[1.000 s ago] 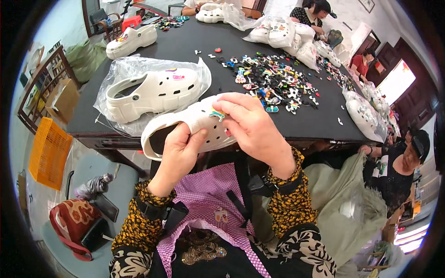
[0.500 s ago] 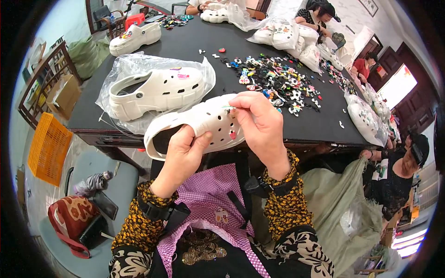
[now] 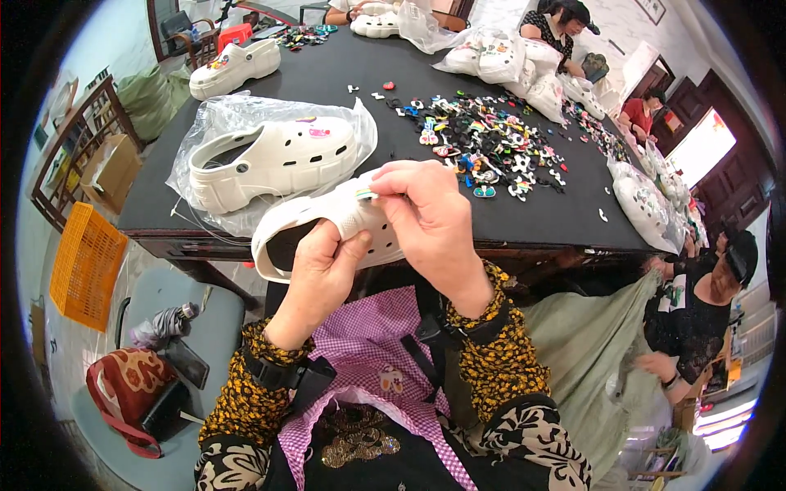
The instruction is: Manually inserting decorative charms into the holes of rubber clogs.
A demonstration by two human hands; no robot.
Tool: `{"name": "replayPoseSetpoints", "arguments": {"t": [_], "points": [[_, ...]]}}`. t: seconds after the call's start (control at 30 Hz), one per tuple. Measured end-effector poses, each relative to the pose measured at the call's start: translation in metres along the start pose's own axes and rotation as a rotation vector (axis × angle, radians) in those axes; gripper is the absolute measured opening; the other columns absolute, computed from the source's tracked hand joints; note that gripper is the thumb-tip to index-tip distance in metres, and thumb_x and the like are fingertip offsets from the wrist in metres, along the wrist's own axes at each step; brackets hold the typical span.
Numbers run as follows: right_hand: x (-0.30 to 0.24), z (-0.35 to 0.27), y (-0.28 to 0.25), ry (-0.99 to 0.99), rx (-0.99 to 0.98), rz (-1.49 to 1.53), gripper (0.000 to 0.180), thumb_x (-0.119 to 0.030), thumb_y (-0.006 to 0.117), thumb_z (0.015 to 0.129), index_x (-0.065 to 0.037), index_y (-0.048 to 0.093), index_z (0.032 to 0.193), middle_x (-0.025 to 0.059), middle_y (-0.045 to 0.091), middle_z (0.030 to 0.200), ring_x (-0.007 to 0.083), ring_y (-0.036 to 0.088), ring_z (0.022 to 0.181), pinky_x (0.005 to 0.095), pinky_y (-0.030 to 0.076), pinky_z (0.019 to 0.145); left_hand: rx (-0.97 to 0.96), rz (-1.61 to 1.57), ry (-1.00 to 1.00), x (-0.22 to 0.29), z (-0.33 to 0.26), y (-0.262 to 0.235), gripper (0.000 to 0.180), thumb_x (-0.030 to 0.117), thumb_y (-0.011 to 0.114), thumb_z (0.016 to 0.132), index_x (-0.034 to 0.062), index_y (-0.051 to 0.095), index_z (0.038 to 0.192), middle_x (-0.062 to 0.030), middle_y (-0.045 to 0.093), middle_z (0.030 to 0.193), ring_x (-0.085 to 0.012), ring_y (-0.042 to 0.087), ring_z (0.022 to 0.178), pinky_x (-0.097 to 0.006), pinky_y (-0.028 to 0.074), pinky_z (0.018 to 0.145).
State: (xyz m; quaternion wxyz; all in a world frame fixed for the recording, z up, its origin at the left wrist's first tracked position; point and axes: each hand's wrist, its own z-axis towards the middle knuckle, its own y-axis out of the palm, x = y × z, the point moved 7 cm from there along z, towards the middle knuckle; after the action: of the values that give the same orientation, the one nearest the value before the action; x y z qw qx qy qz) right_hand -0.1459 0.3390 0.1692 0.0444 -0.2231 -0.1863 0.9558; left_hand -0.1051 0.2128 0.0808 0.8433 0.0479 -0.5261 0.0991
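Since a moment ago, your right hand [image 3: 430, 221] has slid from the clog's toe toward its middle, fingers now pinched together on a small colourful charm [image 3: 365, 195] pressed against the white clog [image 3: 327, 225]. Your left hand [image 3: 321, 274] clamps the clog from below, thumb up over its side, wrist bent upward. You hold the clog just off the near edge of the black table [image 3: 565, 217]. At eleven o'clock lies a second white clog [image 3: 274, 159] on a clear plastic bag [image 3: 233, 110]; at one o'clock, a scatter of loose charms [image 3: 483, 147].
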Motion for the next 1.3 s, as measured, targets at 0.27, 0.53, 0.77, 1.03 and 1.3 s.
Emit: {"name": "replayPoseSetpoints", "arguments": {"t": [0.27,0.53,0.77,1.03,1.3], "points": [[-0.002,0.001,0.006,-0.068,-0.068,-0.027,0.01,-0.002,0.063,0.076,-0.007,0.062,0.085,0.0051,0.066,0.089,0.024,0.059,0.085,0.0361,0.041,0.08,-0.008,0.007,-0.006,-0.003,-0.001,-0.002,0.025,0.006,0.059,0.088,-0.0021,0.06,0.112,-0.0125,0.066,0.097,-0.0176,0.062,0.089,-0.031,0.049,0.078],[0.002,0.0,0.012,-0.078,-0.125,0.04,0.009,-0.003,0.064,0.077,-0.007,0.063,0.085,0.0054,0.066,0.09,0.0244,0.059,0.087,0.0361,0.041,0.081,0.042,-0.422,-0.323,0.006,-0.001,-0.009,0.03,0.028,0.055,0.096,0.0003,0.064,0.095,0.0041,0.058,0.082,-0.0023,0.049,0.071,-0.02,0.039,0.063],[0.0,-0.006,0.009,-0.071,-0.114,-0.02,0.012,0.006,0.062,0.078,-0.003,0.064,0.085,0.0084,0.067,0.091,0.0228,0.061,0.09,0.0321,0.046,0.08,0.224,-0.575,-0.412,0.003,-0.004,0.0,0.023,0.023,0.054,0.095,0.0064,0.063,0.081,0.0063,0.053,0.069,-0.0004,0.042,0.06,-0.02,0.034,0.055],[0.0,-0.002,0.009,-0.023,-0.146,-0.012,0.013,0.006,0.061,0.078,-0.003,0.064,0.086,0.0088,0.066,0.089,0.023,0.061,0.086,0.032,0.046,0.08,0.211,-0.405,-0.311,-0.01,-0.013,-0.007,0.031,0.02,0.056,0.094,0.0065,0.054,0.067,0.0051,0.05,0.066,-0.0012,0.04,0.06,-0.02,0.033,0.053],[-0.004,0.001,0.009,-0.031,-0.248,-0.042,0.014,0.006,0.06,0.077,-0.003,0.063,0.087,0.0083,0.065,0.089,0.0243,0.06,0.085,0.0336,0.045,0.079,0.197,-0.368,-0.303,-0.008,-0.011,-0.006,0.033,0.02,0.055,0.095,0.0047,0.053,0.067,0.0059,0.048,0.065,-0.0013,0.038,0.06,-0.021,0.032,0.052]]}}
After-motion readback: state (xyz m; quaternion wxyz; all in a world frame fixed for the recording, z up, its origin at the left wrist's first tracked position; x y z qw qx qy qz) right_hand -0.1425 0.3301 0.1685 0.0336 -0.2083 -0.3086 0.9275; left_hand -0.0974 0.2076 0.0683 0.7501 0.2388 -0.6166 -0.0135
